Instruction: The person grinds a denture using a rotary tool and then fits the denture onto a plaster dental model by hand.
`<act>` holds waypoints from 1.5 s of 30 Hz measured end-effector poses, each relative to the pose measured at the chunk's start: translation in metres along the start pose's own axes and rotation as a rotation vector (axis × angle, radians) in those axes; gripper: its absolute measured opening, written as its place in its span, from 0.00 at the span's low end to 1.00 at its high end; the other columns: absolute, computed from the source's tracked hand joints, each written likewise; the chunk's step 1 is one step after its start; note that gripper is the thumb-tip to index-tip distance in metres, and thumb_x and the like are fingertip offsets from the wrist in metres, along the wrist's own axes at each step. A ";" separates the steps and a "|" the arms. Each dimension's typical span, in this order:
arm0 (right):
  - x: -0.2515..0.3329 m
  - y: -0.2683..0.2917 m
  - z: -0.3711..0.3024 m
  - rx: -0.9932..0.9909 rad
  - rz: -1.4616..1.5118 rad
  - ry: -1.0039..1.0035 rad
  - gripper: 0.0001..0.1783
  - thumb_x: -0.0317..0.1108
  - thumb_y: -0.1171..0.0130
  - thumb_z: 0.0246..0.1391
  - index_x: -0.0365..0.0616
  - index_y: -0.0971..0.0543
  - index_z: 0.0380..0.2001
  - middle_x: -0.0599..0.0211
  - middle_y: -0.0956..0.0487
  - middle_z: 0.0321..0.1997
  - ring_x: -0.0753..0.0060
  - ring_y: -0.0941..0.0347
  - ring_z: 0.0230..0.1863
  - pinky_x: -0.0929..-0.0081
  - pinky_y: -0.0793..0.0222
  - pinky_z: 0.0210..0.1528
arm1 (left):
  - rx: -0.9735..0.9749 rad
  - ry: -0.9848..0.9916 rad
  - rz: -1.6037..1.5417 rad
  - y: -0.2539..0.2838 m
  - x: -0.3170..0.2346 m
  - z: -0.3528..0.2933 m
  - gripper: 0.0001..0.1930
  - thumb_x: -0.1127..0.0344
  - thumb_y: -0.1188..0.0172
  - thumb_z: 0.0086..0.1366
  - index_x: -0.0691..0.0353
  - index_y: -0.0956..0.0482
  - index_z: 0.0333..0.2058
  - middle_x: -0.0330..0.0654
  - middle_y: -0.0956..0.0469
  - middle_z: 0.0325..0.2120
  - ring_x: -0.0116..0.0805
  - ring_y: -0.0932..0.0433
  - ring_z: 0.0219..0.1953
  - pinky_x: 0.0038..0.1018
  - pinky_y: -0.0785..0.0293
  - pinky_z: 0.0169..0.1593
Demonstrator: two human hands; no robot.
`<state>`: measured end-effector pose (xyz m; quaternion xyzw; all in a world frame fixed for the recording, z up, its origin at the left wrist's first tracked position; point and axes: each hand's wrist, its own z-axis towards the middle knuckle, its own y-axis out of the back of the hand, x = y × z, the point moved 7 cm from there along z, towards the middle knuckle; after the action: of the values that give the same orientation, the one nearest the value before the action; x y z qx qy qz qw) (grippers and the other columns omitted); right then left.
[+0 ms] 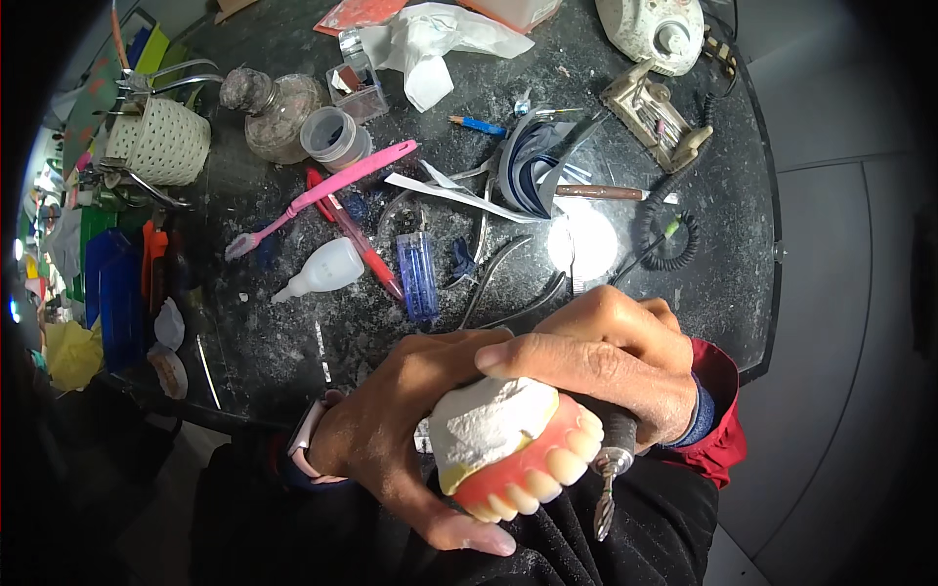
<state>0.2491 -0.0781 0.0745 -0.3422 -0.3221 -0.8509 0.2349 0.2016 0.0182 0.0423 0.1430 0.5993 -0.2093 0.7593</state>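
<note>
My left hand (pixel 386 420) is wrapped around a white plaster cast (pixel 489 428), its thumb stretched below. A pink denture (pixel 513 476) with cream teeth sits on the cast, tooth row toward the lower right. In my right hand (pixel 611 356) is a rotary handpiece (pixel 618 441), its fluted metal bur (pixel 605 503) pointing down beside the teeth without touching them. The right thumb lies over the upper edge of the cast, close to the left fingers. My right palm hides most of the handpiece.
On the dusty black table (pixel 723 303) lie a pink toothbrush (pixel 327 195), red pen (pixel 360 239), white dropper bottle (pixel 327 269), purple lighter (pixel 417 278) and metal pliers (pixel 498 278). A glass burner (pixel 283 117) and white basket (pixel 171 142) stand left. A coiled cord (pixel 670 241) lies right.
</note>
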 end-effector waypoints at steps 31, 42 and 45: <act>-0.004 0.002 0.000 0.139 0.203 -0.218 0.30 0.43 0.30 0.35 0.31 0.25 0.39 0.41 0.26 0.43 0.54 0.24 0.42 0.70 0.23 0.38 | -0.578 -0.222 0.913 0.022 -0.026 -0.007 0.29 0.42 0.28 0.36 0.60 0.30 0.24 0.35 0.32 0.18 0.32 0.35 0.19 0.29 0.39 0.22; -0.004 -0.001 0.004 0.002 0.031 0.026 0.18 0.27 0.39 0.39 0.37 0.21 0.38 0.56 0.21 0.38 0.68 0.20 0.27 0.78 0.21 0.23 | -0.626 -0.215 0.974 0.021 -0.028 -0.019 0.31 0.47 0.27 0.38 0.58 0.32 0.35 0.33 0.36 0.19 0.29 0.40 0.23 0.28 0.45 0.31; -0.004 -0.002 0.004 -0.009 0.044 0.037 0.18 0.26 0.41 0.38 0.37 0.21 0.38 0.56 0.21 0.38 0.67 0.21 0.26 0.78 0.21 0.23 | -0.608 -0.223 0.999 0.022 -0.031 -0.018 0.30 0.49 0.27 0.38 0.58 0.32 0.36 0.33 0.36 0.20 0.30 0.40 0.24 0.29 0.45 0.32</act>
<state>0.2523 -0.0738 0.0730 -0.3344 -0.3060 -0.8532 0.2581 0.1912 0.0504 0.0670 0.1609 0.4089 0.3407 0.8312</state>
